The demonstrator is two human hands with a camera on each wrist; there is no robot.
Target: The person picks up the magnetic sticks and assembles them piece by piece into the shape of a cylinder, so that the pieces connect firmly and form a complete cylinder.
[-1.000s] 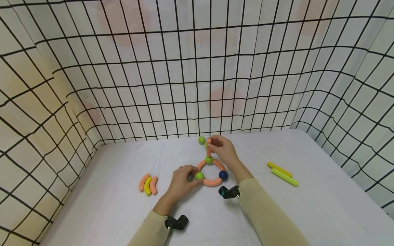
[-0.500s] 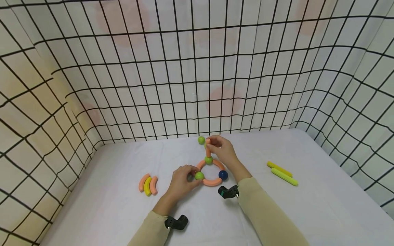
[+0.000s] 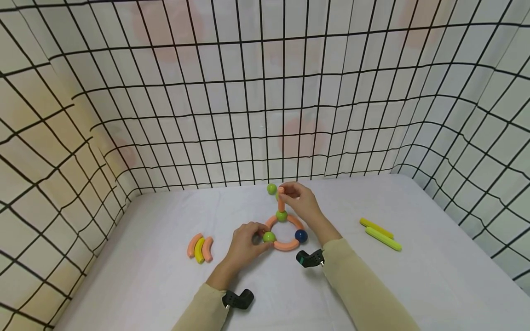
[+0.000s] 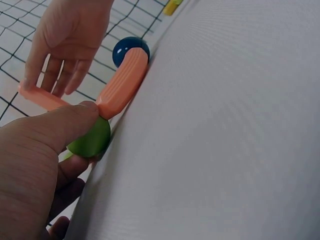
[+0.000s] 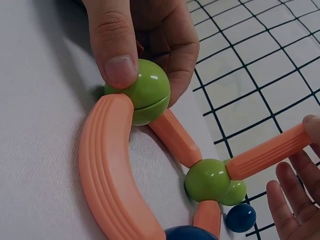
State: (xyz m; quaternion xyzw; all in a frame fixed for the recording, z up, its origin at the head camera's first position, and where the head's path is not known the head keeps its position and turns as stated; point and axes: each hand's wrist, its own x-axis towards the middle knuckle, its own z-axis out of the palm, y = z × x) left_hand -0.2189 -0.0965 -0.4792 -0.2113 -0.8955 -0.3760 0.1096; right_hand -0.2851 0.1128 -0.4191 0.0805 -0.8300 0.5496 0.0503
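Lying flat on the white padded table [image 3: 434, 276], near its middle, an orange ring of curved ribbed plastic segments [image 3: 285, 245] is joined by three balls: a green plastic ball on its near-left side [image 3: 269, 236], a second green ball at its far side [image 3: 281, 215] and a dark blue ball on its right [image 3: 301, 236]; the left hand [image 3: 245, 243] pinches the near-left green ball, thumb on top and fingers curled behind it, as the right wrist view shows plainly [image 5: 145, 92]; from the far green ball a straight orange ribbed stick [image 3: 281, 200] stands upright, and the right hand [image 3: 301, 202] holds its top end between thumb and fingertips, the other fingers loosely spread; in the left wrist view the thumb lies over the joint where a curved segment [image 4: 122, 85] meets the ball; just behind the stick a loose green ball [image 3: 271, 188] rests on the table near the grid-patterned back wall [image 3: 265, 92]; well to the left of the ring lie three short curved pieces side by side, two orange with a yellow one between [image 3: 199, 248]; well to the right lie two straight yellow sticks [image 3: 380, 233], nearly parallel and close together; both forearms wear beige sleeves [image 3: 364, 289].
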